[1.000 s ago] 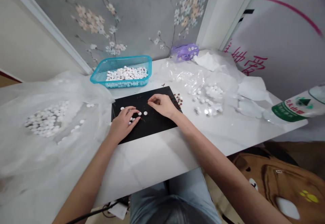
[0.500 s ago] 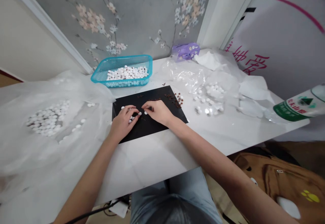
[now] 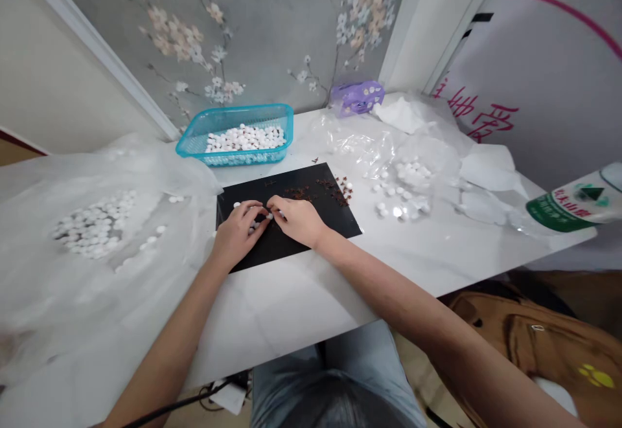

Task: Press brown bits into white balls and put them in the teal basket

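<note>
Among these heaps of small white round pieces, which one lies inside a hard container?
The heap in the turquoise plastic basket at the back of the table. The left heap and the right heap lie on loose plastic film instead.

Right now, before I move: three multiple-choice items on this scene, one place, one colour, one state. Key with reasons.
1. Where do the dark red-brown bits mostly lie?
A. On the black mat
B. Inside the clear plastic bag
C. In the basket

2. What colour is the basket holding white round pieces?
A. Red
B. Black
C. Teal

3. How are the hands placed?
A. Both inside the basket
B. Both over the mat, fingertips close together
C. Both gripping the green-labelled bottle

Key:
1. A: the bits are scattered across the mat's far side.
2. C: its rim and mesh walls are teal.
3. B: the left hand and right hand meet near the mat's middle.
</note>
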A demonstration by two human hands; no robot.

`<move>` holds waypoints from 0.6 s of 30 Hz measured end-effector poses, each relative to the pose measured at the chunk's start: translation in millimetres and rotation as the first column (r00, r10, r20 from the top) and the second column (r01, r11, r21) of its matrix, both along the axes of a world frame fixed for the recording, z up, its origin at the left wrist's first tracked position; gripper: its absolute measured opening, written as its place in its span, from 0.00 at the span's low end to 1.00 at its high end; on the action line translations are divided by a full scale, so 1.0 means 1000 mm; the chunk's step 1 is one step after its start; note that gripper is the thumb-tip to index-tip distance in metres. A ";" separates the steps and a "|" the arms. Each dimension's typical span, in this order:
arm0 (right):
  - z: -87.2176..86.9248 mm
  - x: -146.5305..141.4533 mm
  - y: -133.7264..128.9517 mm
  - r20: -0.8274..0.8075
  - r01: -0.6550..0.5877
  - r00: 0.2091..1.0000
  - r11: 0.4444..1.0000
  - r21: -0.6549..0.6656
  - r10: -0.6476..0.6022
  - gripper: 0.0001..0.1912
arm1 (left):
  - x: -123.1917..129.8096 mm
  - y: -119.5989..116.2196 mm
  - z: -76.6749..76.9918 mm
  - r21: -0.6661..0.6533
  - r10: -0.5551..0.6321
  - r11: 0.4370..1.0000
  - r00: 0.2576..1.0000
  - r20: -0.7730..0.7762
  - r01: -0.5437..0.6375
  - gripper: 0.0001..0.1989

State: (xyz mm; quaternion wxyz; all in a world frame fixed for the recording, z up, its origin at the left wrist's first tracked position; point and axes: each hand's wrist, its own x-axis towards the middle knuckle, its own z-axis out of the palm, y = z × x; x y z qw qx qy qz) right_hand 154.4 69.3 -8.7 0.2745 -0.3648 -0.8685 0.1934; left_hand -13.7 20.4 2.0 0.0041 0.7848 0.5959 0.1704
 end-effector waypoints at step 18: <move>0.008 0.001 0.001 0.168 -0.118 0.980 0.991 0.064 0.106 0.11 | -0.001 0.001 -0.003 0.006 0.033 0.999 0.998 0.046 -0.033 0.14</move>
